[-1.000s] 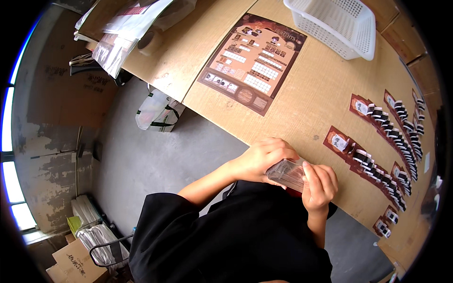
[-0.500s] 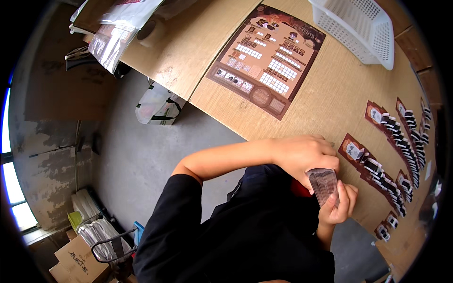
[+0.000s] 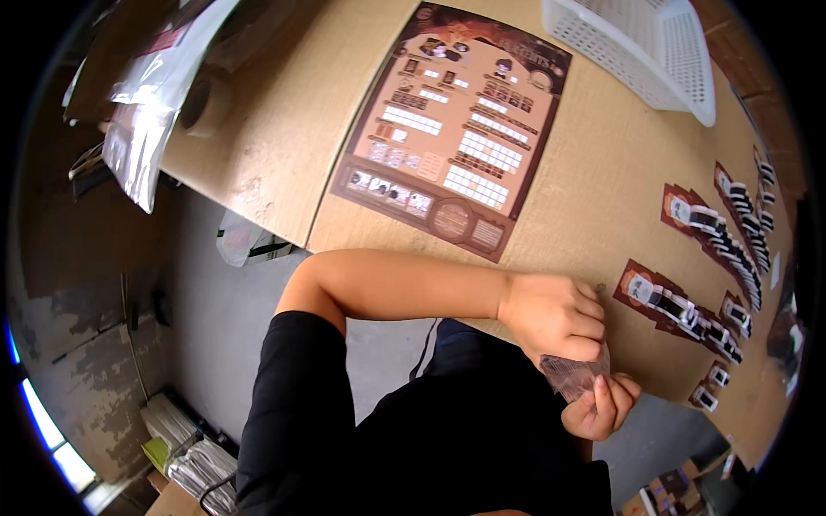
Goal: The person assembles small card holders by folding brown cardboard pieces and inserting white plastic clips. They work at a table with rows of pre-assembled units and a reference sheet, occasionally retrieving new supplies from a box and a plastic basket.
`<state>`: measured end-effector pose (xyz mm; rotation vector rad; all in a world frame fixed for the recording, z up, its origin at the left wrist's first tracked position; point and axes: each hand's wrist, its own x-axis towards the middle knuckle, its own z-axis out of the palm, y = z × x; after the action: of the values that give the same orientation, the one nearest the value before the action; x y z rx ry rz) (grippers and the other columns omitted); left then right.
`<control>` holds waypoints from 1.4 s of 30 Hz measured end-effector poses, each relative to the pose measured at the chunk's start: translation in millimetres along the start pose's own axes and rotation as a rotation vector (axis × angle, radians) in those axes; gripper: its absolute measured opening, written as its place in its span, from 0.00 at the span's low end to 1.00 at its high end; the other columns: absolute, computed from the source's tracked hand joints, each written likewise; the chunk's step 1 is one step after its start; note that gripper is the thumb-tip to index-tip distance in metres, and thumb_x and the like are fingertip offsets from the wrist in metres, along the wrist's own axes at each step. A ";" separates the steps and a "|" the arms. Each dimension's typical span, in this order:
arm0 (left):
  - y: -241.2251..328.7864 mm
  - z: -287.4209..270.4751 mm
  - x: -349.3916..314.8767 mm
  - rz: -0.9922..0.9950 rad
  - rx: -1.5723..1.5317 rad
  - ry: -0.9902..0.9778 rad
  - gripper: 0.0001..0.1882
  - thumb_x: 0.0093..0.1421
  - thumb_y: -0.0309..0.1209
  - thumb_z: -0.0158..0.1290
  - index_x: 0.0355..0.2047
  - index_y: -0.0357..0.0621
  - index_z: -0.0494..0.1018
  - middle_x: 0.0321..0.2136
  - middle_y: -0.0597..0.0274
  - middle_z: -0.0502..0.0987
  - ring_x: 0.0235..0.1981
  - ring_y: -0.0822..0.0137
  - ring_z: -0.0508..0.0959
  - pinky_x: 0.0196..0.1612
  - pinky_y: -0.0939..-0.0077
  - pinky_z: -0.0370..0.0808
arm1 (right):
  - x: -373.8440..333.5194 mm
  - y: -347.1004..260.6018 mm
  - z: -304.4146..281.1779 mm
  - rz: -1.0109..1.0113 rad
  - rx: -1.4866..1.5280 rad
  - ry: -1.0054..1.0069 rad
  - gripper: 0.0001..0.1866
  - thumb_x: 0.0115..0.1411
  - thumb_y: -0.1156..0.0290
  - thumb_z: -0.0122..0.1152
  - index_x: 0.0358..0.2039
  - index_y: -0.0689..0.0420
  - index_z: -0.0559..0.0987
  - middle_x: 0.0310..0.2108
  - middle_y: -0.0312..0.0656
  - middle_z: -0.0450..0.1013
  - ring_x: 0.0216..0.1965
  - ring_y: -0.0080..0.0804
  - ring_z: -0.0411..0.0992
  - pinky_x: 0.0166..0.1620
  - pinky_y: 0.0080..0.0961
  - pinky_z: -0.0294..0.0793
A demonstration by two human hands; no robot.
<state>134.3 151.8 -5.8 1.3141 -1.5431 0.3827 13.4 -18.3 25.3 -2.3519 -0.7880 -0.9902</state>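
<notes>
Brown cardboard sheets cover the tabletop [image 3: 602,172], and at its near edge, just in front of the person's body, a small stack of dark, thin cards [image 3: 575,376] is held between both hands.

The stack is gripped from above by the left hand [image 3: 555,316], whose fingers are curled closed over its upper edge. It is supported from below by the right hand [image 3: 600,406], whose fingers are bent up around the lower side, half closed. The cards are kept in the air, a little over the edge of the tabletop, and they do not touch it.

As far as can be judged, a good part of the work is done: to the right of the hands, several rows of brown cards with small black-and-white pieces [image 3: 688,310] are laid out already, each card overlapping the next, and more such rows [image 3: 740,224] are seen further back toward the right rim. How many cards remain in the stack cannot be told, but it is clearly more than one, so some laying out seems to be left.

Further away, in the middle of the tabletop, a large brown printed board with pale boxes and small pictures [image 3: 456,129] is lying flat. Behind it, a white plastic basket with a perforated wall [image 3: 645,47] is placed. At the far left, a roll of brown tape [image 3: 202,103] and clear plastic bags [image 3: 146,129] are resting at the tabletop's edge, above the grey floor [image 3: 215,344].
</notes>
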 end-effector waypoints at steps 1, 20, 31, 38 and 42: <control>0.9 -2.7 -2.3 -0.015 0.003 0.010 0.05 0.53 0.27 0.45 0.24 0.39 0.68 0.26 0.58 0.72 0.29 0.63 0.75 0.30 0.74 0.72 | 4.8 -1.3 2.3 0.001 0.006 -0.018 0.10 0.59 0.70 0.48 0.35 0.63 0.74 0.29 0.43 0.68 0.28 0.35 0.64 0.26 0.27 0.64; 9.5 4.6 2.8 0.066 0.280 0.238 0.06 0.49 0.31 0.53 0.27 0.57 0.67 0.29 0.71 0.69 0.33 0.71 0.71 0.43 0.69 0.64 | 2.4 17.9 18.4 -0.232 -0.157 0.239 0.13 0.63 0.58 0.44 0.31 0.53 0.71 0.30 0.33 0.67 0.34 0.26 0.65 0.31 0.21 0.64; 9.1 11.9 -0.5 0.066 0.395 0.334 0.10 0.47 0.36 0.55 0.30 0.69 0.69 0.32 0.76 0.69 0.38 0.74 0.71 0.50 0.62 0.57 | 15.1 9.4 10.3 -0.063 0.009 0.173 0.11 0.58 0.58 0.53 0.30 0.52 0.73 0.31 0.29 0.69 0.35 0.23 0.65 0.31 0.19 0.62; 10.5 9.5 -3.3 0.088 0.408 0.204 0.13 0.47 0.38 0.56 0.34 0.71 0.68 0.33 0.76 0.67 0.37 0.72 0.68 0.48 0.59 0.55 | 12.1 4.6 8.0 0.066 0.071 0.170 0.11 0.57 0.58 0.54 0.30 0.53 0.74 0.31 0.30 0.70 0.32 0.24 0.66 0.33 0.22 0.63; 13.0 11.1 -1.7 0.084 0.402 0.220 0.09 0.49 0.37 0.53 0.32 0.68 0.69 0.32 0.78 0.70 0.37 0.75 0.71 0.50 0.62 0.56 | 6.1 6.5 12.8 0.053 0.081 0.203 0.13 0.58 0.55 0.52 0.30 0.52 0.74 0.32 0.31 0.70 0.32 0.24 0.66 0.32 0.22 0.63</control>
<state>117.4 148.8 -7.3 1.4569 -1.3812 0.8974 27.4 -13.3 20.6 -2.1512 -0.6714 -1.1317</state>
